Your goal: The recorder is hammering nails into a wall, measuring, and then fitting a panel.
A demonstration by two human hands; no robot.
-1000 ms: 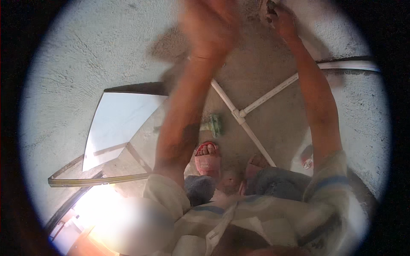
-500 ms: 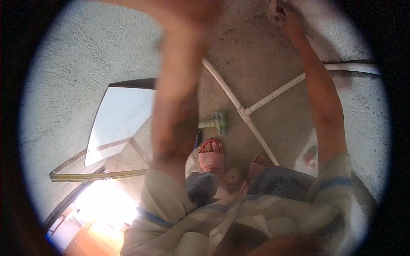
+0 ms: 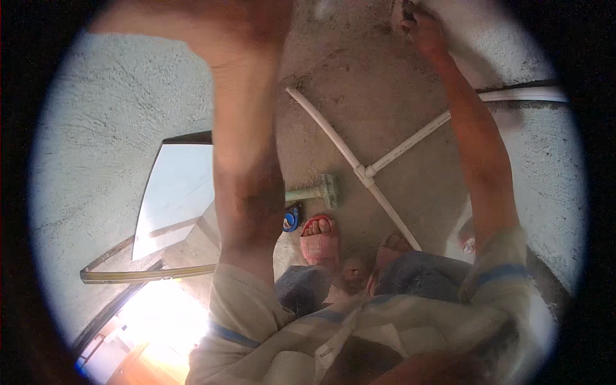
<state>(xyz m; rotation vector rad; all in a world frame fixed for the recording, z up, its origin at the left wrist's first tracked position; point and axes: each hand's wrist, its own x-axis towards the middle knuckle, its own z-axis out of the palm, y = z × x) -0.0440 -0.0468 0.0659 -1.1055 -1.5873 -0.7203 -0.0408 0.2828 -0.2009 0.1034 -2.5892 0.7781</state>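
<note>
My left hand is raised high and close to the camera. One digit, seemingly the thumb, stretches out to the left; the other fingers are dark and cut off by the upper edge of the view. At the top right, my right hand is closed near the base of the wall around a small dark thing that I cannot make out. Between my forearms a white plastic pipe lies on the floor, with a tee fitting joining a side branch that runs under my right forearm.
By my sandalled foot lie a green hammer-shaped tool and a blue round object. A glossy panel and a yellowish strip stand at left. Another white pipe runs along the right wall. A can-like object is by my right elbow.
My left hand and forearm have shifted left and slightly down, uncovering more of the pipe's far end and the blue object. My right hand has moved slightly left and up, still closed.
</note>
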